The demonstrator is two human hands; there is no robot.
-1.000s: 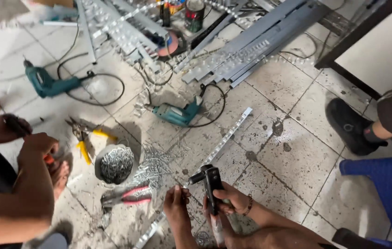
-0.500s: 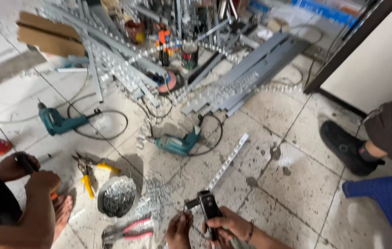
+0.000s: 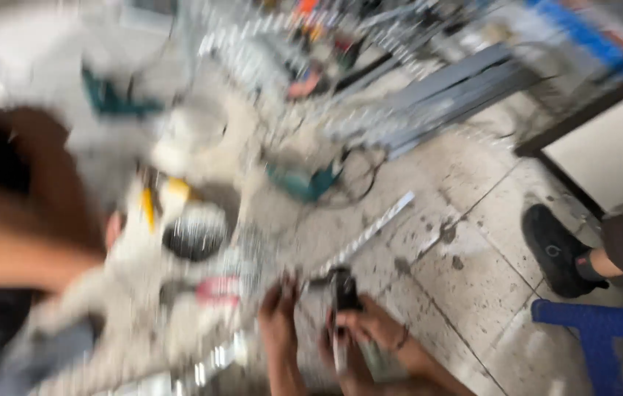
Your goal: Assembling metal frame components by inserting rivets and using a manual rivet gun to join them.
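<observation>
The right hand [image 3: 374, 330] is closed around a small black tool [image 3: 344, 292], held upright low in the blurred view; the left hand [image 3: 279, 323] sits just beside it with fingers curled, though whether it grips anything cannot be told. Both hover over the tiled floor [image 3: 473, 271]. Near them lie a perforated metal strip [image 3: 370, 231], a teal power drill [image 3: 304, 182] and red-handled pliers [image 3: 216, 290]. Another person's arm [image 3: 26, 235] fills the left side
</observation>
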